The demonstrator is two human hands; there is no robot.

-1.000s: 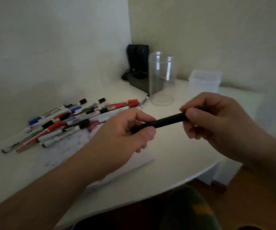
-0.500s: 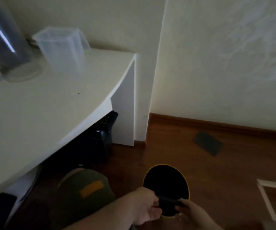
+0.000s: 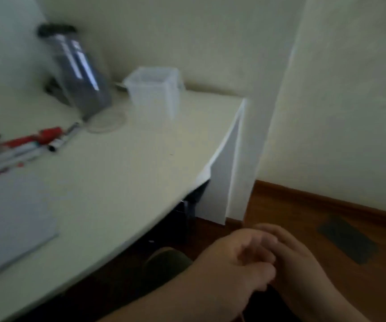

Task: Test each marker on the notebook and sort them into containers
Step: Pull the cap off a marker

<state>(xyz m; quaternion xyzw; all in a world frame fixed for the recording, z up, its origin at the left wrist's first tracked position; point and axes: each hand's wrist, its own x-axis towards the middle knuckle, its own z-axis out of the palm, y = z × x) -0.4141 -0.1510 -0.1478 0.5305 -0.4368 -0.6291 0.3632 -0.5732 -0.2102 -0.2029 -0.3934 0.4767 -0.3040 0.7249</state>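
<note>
My left hand [image 3: 233, 263] and my right hand [image 3: 296, 259] are close together at the lower right, below the table edge and over the wooden floor. My left hand's fingers are curled; my right hand lies partly behind it. No marker shows in either hand, and the picture is blurred. Several red, black and white markers [image 3: 27, 145] lie in a pile at the table's left. Under them and nearer to me lies the white notebook [image 3: 13, 217]. At the back stand a tall clear round jar [image 3: 80, 73] and a square clear container [image 3: 154, 91].
The white table [image 3: 122, 177] ends in a curved edge at the right, beside a wall corner. A dark flat object [image 3: 347, 240] lies on the floor. A dark green shape [image 3: 166, 261] sits under the table edge. A black device [image 3: 54, 29] stands behind the jar.
The view has swung back left towards the table. The black bin with the yellow rim is out of sight, and the black marker once held between both hands is no longer visible.
</note>
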